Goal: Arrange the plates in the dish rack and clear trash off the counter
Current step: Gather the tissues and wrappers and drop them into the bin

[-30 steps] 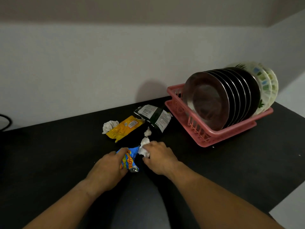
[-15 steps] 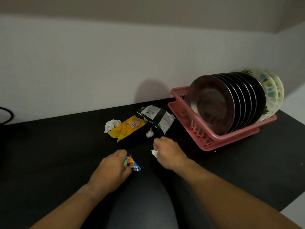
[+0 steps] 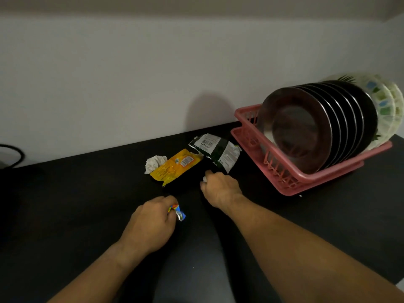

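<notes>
A pink dish rack [image 3: 290, 182] at the right holds several dark steel plates [image 3: 301, 127] on edge, with patterned white plates [image 3: 387, 106] behind them. On the black counter [image 3: 76, 193] lie a yellow wrapper [image 3: 175, 167], a dark green and white wrapper [image 3: 215, 149] and a crumpled white tissue [image 3: 154, 162]. My left hand [image 3: 150, 224] is closed on a crumpled blue wrapper [image 3: 178, 212]. My right hand [image 3: 220, 186] is closed around white tissue [image 3: 204, 179], just below the green wrapper.
A white wall runs behind the counter. A black cable loop [image 3: 15, 154] sits at the far left edge. The counter's front right corner [image 3: 393, 278] drops off to a pale floor.
My right hand moved up and away from the left one with the tissue, reaching the small tissue bit by the green wrapper, which is now out of sight. My left hand stayed on the blue wrapper.
</notes>
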A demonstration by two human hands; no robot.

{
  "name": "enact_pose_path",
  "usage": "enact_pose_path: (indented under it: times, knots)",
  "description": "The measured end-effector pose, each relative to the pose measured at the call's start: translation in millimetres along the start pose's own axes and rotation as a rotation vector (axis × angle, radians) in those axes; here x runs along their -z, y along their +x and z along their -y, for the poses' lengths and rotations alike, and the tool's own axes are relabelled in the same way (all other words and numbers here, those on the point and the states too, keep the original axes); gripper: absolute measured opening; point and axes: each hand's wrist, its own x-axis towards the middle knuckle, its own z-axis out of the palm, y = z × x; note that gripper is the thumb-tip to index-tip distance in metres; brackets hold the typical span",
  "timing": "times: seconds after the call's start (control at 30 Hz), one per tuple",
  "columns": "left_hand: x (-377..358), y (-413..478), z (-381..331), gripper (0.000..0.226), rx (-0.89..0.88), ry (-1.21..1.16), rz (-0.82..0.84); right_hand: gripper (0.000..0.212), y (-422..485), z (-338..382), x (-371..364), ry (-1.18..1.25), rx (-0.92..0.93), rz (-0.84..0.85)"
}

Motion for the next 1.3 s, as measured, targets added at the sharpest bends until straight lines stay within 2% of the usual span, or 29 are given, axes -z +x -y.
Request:
enact_pose_path:
  times: [0.1,0.23,0.3,0.43,0.6,0.73,0.83,0.93,1.03,1.17,1.3]
  knots:
    - [-2.1,8.0,-6.9,0.022,0.03,-0.018,0.007,0.037,-20.0,-7.8,-6.9,-0.032,0.102,-0.036]
    - [-7.5,13.7,-21.1,0.042,0.073,0.029,0.004,0.035,-55.9,-29.2,-16.3,0.008,0.169,-0.047]
    - [-9.3,15.2,-30.3,0.037,0.042,0.009,-0.01,0.036,-70.3,-40.9,-13.1,0.108,0.118,-0.092]
    - [-14.4,19.1,-49.0,0.014,-0.024,-0.091,-0.034,0.043,-97.0,-67.1,4.9,0.432,-0.076,-0.164]
    - [-30.7,17.4,-91.0,0.014,-0.127,-0.229,0.0,0.007,-132.2,-111.2,22.5,0.698,-0.154,-0.107]
    - [-58.4,11.9,-134.5,0.012,-0.206,-0.26,0.035,0.015,-164.0,-147.4,38.9,0.756,-0.162,-0.118]
    - [-80.5,4.1,-168.1,0.027,-0.256,-0.303,0.065,0.009,-188.4,-178.9,46.0,0.667,-0.138,-0.161]
    - [-102.8,-7.4,-203.3,0.027,-0.247,-0.329,0.118,0.036,-211.0,-213.4,48.2,0.581,-0.151,-0.223]
    - [-129.0,-26.0,-244.8,0.02,-0.231,-0.366,0.107,0.057,-236.9,-255.0,48.7,0.624,-0.179,-0.255]
    - [-175.3,-60.5,-303.9,0.019,-0.213,-0.354,0.028,0.056,-270.8,-320.8,43.1,0.719,-0.199,-0.218]
    - [-226.6,-94.1,-353.7,0.012,-0.231,-0.285,0.051,0.055,-303.2,-381.6,23.2,0.706,-0.209,-0.189]
